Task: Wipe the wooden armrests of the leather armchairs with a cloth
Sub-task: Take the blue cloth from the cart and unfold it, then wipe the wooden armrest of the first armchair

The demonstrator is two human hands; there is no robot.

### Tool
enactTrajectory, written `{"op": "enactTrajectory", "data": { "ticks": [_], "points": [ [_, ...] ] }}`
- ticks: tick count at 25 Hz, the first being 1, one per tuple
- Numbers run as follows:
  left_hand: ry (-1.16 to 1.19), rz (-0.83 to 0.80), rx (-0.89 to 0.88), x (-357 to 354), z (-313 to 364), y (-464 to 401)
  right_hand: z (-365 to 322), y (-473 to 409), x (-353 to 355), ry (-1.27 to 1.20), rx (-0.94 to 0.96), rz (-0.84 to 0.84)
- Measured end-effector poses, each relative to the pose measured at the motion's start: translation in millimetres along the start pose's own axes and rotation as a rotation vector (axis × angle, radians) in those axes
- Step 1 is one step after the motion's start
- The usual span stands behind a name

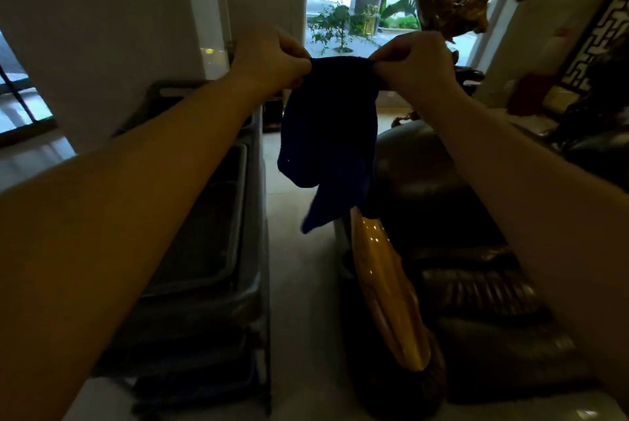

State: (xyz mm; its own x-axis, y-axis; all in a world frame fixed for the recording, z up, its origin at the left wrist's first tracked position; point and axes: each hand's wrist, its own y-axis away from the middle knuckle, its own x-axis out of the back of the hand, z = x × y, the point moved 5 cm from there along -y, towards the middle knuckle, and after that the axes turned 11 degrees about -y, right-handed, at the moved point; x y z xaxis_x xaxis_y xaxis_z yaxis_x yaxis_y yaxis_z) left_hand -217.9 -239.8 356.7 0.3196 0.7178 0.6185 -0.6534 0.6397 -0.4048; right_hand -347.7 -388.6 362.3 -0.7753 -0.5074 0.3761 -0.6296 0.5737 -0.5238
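Note:
A dark blue cloth hangs in the air in front of me, held by its top edge. My left hand pinches its left corner and my right hand pinches its right corner, both arms stretched forward. Below the cloth's lower tip runs a glossy wooden armrest of a dark leather armchair, which fills the lower right. The cloth hangs just above the armrest's far end, and I cannot tell if they touch.
A grey service cart with stacked trays stands at the left, close beside the armchair, with a narrow strip of tiled floor between. A white pillar rises behind the cart. A bronze horse statue and a window stand ahead.

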Motion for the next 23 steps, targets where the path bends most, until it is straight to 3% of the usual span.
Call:
{"op": "enactTrajectory", "data": {
  "ticks": [4,10,16,23],
  "points": [
    [0.029,-0.005,0.034,-81.1,15.5,3.1,64.6,17.8,48.2,0.061,-0.08,-0.021],
    [0.061,-0.157,0.059,-218.3,7.4,-10.0,197.3,39.5,91.9,0.168,-0.198,-0.018],
    [-0.038,-0.254,0.171,-328.3,-57.9,-25.2,338.0,57.8,59.7,0.097,-0.41,-0.145],
    [-0.049,-0.278,0.354,-432.9,-120.1,-23.1,451.2,23.8,55.5,0.023,-0.482,-0.24]
  ]
}}
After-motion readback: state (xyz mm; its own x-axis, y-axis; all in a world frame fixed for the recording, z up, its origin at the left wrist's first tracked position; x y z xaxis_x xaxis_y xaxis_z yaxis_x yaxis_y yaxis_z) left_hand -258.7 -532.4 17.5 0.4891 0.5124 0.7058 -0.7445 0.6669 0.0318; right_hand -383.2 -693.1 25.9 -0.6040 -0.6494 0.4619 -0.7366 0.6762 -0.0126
